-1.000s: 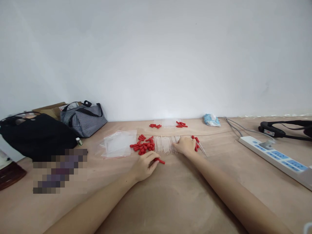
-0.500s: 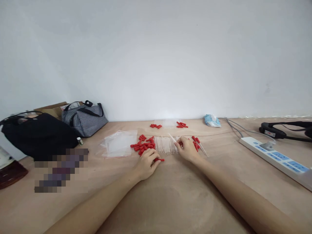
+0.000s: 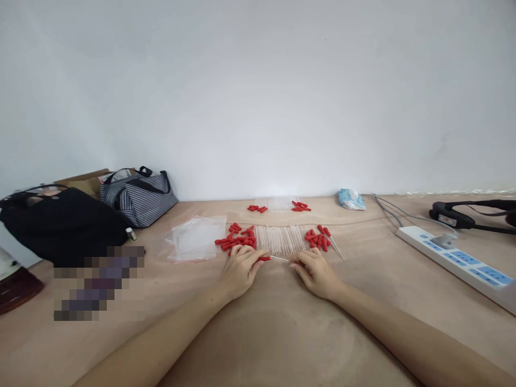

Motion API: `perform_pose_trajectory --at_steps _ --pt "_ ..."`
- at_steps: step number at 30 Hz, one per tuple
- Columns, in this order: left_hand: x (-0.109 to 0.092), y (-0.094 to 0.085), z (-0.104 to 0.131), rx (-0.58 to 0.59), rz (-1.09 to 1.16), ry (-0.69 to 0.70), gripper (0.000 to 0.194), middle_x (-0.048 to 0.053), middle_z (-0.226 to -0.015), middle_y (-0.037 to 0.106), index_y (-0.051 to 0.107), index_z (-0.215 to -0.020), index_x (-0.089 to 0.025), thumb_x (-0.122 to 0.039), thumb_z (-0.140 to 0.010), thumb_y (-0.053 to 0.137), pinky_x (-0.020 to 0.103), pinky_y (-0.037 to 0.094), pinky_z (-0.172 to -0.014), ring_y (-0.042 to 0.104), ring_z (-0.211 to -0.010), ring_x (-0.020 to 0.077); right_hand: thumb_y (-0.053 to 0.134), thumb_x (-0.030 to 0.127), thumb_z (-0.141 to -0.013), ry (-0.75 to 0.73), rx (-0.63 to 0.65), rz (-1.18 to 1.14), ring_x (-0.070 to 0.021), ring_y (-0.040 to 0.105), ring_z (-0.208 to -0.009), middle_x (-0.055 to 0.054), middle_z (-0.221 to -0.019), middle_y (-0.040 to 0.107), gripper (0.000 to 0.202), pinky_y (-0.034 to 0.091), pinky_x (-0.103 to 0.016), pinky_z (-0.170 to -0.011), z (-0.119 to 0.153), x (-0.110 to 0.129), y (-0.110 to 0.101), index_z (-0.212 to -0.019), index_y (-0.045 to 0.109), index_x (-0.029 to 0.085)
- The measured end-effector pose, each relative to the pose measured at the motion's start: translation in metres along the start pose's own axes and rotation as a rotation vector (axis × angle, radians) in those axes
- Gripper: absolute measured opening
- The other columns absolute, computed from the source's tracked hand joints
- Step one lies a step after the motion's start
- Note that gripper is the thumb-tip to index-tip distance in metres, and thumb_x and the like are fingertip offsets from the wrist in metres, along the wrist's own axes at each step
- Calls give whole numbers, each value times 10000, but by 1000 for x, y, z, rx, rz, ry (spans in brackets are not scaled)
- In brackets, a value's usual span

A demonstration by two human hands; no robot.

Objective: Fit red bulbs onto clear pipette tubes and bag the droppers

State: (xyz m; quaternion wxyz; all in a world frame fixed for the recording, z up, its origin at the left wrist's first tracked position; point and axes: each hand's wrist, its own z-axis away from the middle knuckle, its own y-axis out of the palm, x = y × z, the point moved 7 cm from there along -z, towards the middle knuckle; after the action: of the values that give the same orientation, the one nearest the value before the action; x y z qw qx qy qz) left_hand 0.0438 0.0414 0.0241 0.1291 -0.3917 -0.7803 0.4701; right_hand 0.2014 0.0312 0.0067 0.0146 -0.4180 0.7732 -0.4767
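Observation:
My left hand (image 3: 243, 269) pinches a red rubber dropper bulb (image 3: 264, 258), its narrow end pointing right. My right hand (image 3: 316, 271) is closed on a thin clear dropper tube (image 3: 280, 259), held nearly level. The tube's left end meets the bulb's mouth; whether it sits inside, I cannot tell. Just beyond the hands lies a row of clear tubes (image 3: 280, 239). A pile of red bulbs (image 3: 242, 242) is by my left hand, and more red bulbs (image 3: 318, 239) lie past my right hand, with assembled droppers (image 3: 334, 246) at their right.
Clear zip bags (image 3: 197, 239) lie left of the bulbs. A further group of tubes (image 3: 280, 204) with red bulbs is near the wall. At left are a striped bag (image 3: 143, 196) and a black bag (image 3: 72, 226); at right, a power strip (image 3: 455, 258) and a blue packet (image 3: 350, 199).
My right hand has come nearer from the tube row, bringing the tube level against the bulb. The left hand, still pinching the bulb, has shifted slightly.

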Motion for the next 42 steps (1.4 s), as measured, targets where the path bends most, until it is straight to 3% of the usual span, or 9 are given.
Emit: perform_pose_trajectory --at_steps 10,18,24,32,42 --pt "-2 0 1 -36 15 50 250 38 -868 651 560 -1065 -185 -157 -867 410 358 318 -785 515 -829 182 428 196 -838 0 16 6 -136 551 -682 -18 -730 615 116 331 -290 -679 0 0 0 -800 536 181" --pt "-5 -5 -3 -55 100 22 121 11 -765 648 610 -849 -182 -227 -839 498 328 329 -757 527 -742 159 412 233 -861 -61 64 25 -129 532 -688 -23 -745 608 158 307 -288 -689 0 7 2 -856 562 180" --pt "-6 -7 -2 -105 110 59 187 7 -686 633 617 -789 -178 -274 -860 472 326 326 -737 509 -669 144 410 265 -872 -110 52 6 -116 519 -657 -21 -726 601 193 304 -272 -664 0 12 3 -880 584 181" --pt "-13 -2 0 -17 80 134 216 8 -685 633 603 -766 -182 -273 -874 440 325 317 -735 503 -669 142 415 232 -870 -177 101 104 -102 518 -648 -16 -747 618 198 255 -276 -644 -1 15 1 -901 608 201" --pt "-13 6 1 88 43 145 182 12 -705 619 593 -784 -181 -261 -866 452 347 303 -803 504 -706 148 376 115 -837 -326 26 308 -99 425 -559 -12 -660 572 252 194 -303 -609 -2 25 -3 -792 615 178"
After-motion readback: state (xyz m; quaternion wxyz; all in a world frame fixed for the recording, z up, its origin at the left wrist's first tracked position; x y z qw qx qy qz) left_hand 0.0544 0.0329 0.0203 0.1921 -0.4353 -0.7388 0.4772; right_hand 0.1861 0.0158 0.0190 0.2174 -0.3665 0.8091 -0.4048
